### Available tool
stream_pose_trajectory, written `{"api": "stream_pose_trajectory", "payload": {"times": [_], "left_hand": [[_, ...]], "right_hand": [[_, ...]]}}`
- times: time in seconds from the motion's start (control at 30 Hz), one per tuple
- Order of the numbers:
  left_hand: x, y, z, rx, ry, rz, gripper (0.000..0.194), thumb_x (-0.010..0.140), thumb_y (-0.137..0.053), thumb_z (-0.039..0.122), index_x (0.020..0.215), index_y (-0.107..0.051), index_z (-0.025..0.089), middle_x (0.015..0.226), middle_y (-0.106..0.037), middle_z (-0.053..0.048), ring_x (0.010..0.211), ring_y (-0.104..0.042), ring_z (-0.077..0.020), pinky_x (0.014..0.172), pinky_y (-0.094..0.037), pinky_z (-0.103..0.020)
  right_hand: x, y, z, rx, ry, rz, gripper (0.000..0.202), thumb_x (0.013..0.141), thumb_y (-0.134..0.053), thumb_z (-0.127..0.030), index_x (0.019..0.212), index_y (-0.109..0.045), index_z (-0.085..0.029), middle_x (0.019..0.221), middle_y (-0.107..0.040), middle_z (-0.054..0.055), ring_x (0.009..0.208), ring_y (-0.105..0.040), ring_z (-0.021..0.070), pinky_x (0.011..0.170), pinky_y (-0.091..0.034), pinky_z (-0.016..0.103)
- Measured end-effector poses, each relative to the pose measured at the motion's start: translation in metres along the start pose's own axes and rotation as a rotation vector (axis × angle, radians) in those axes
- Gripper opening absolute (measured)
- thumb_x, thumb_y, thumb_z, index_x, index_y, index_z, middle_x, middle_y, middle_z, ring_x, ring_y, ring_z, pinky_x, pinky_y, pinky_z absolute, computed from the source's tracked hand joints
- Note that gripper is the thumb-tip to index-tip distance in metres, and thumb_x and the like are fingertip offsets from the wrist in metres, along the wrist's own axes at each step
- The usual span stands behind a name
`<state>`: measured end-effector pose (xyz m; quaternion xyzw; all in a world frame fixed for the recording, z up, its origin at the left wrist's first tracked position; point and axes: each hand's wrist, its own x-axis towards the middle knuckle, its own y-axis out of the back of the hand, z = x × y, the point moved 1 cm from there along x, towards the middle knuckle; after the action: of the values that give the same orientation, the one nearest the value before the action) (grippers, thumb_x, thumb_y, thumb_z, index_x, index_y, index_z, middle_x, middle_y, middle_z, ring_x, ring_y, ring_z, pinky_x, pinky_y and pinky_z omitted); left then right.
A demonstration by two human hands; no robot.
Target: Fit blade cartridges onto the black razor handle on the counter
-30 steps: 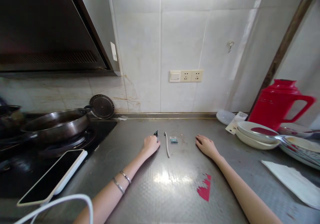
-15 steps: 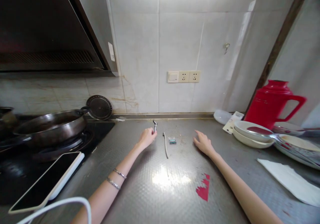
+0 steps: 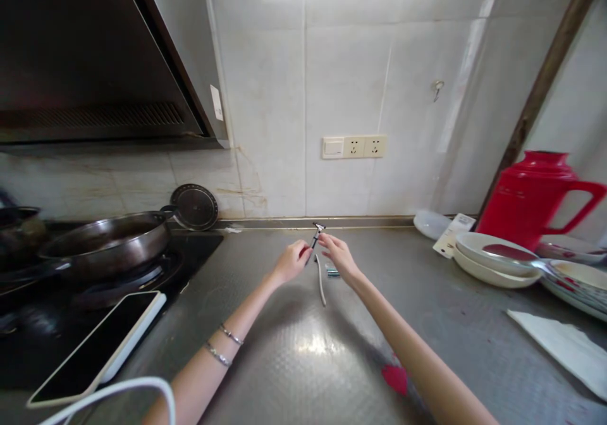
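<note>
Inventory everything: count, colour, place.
Range hood, stove, perforated disc: 1 each, dark, left
Pot, pan: 1 each, metallic, left
Socket panel: 1, cream, wall
Hook, spoon: 1 each, silver, right
Thermos, scrap: 1 each, red, right
Bowls: 2, white, right
Patterned dishes: count unclear, white, right
Card, saucer, paper: 1 each, white, right
Phone: 1, black screen, left
Cable: 1, white, left
Razor: 1, black-silver, centre
Rod: 1, white, centre
Strips: count unclear, teal, centre
Bracelets: 2, silver, left forearm
Left hand, right hand: 1 each, bare, centre
</note>
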<state>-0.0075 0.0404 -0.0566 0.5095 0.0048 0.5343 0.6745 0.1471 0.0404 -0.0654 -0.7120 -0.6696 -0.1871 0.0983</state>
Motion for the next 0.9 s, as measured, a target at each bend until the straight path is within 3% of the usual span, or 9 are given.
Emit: {"api": "stream_pose_trajectory", "payload": {"times": [0.13,0.4,0.6,0.67,0.73,0.83,0.9], "left_hand": [[-0.006,-0.014,0.001,-0.008,-0.020,-0.042,0.024,0.088,-0.038,0.031,0.080,-0.056,0.016,0.077,-0.058,-0.003,0.072,-0.052,-0.0138,0.067,-0.038,-0.024],[-0.013,-0.028,0.001,-0.060,-0.031,-0.093,0.025,0.088,-0.039,0.029,0.082,-0.059,0.015,0.078,-0.060,-0.004,0.071,-0.053,-0.0133,0.067,-0.038,-0.023],[-0.011,-0.017,-0.004,-0.111,-0.012,-0.096,0.034,0.084,-0.045,0.036,0.064,-0.060,0.013,0.060,-0.057,-0.001,0.055,-0.046,-0.0101,0.055,-0.034,-0.022],[-0.007,-0.010,-0.010,-0.232,0.081,-0.017,0.039,0.082,-0.045,0.040,0.058,-0.058,0.013,0.053,-0.054,0.000,0.051,-0.045,-0.0095,0.052,-0.033,-0.022],[-0.003,-0.005,-0.020,-0.473,0.267,0.116,0.039,0.079,-0.047,0.043,0.055,-0.057,0.014,0.049,-0.052,0.000,0.047,-0.045,-0.0091,0.048,-0.032,-0.021],[0.000,-0.003,-0.038,-0.786,0.545,0.280,0.036,0.072,-0.050,0.044,0.057,-0.058,0.013,0.048,-0.053,0.000,0.042,-0.047,-0.0095,0.040,-0.030,-0.020],[0.000,-0.004,-0.049,-0.855,0.625,0.322,0.034,0.071,-0.048,0.043,0.058,-0.057,0.013,0.050,-0.055,-0.001,0.041,-0.048,-0.0098,0.038,-0.030,-0.019]], "right_hand": [[-0.010,0.000,0.004,0.329,-0.152,0.020,0.047,0.072,-0.054,-0.059,0.094,-0.069,-0.020,0.112,-0.064,0.009,0.107,-0.055,0.0249,0.083,-0.045,0.035],[-0.022,-0.001,0.008,0.379,-0.199,0.005,0.044,0.068,-0.059,-0.058,0.085,-0.069,-0.019,0.096,-0.069,0.008,0.095,-0.060,0.0227,0.081,-0.047,0.035],[-0.027,-0.006,0.006,0.429,-0.216,0.048,0.042,0.069,-0.058,-0.059,0.075,-0.061,-0.017,0.083,-0.068,0.007,0.083,-0.062,0.0199,0.066,-0.049,0.028],[-0.029,-0.009,0.006,0.527,-0.276,0.053,0.041,0.069,-0.059,-0.058,0.076,-0.057,-0.018,0.070,-0.065,0.004,0.069,-0.063,0.0167,0.057,-0.048,0.026],[-0.032,-0.013,0.006,0.602,-0.343,0.052,0.042,0.068,-0.061,-0.058,0.079,-0.053,-0.018,0.057,-0.059,-0.002,0.050,-0.057,0.0120,0.046,-0.045,0.023],[-0.037,-0.021,0.005,0.649,-0.390,0.035,0.041,0.067,-0.062,-0.057,0.077,-0.049,-0.019,0.045,-0.045,-0.009,0.031,-0.039,0.0046,0.032,-0.029,0.015],[-0.038,-0.025,0.005,0.682,-0.427,0.003,0.038,0.071,-0.060,-0.055,0.076,-0.048,-0.019,0.042,-0.039,-0.011,0.028,-0.029,0.0017,0.030,-0.019,0.013]]}}
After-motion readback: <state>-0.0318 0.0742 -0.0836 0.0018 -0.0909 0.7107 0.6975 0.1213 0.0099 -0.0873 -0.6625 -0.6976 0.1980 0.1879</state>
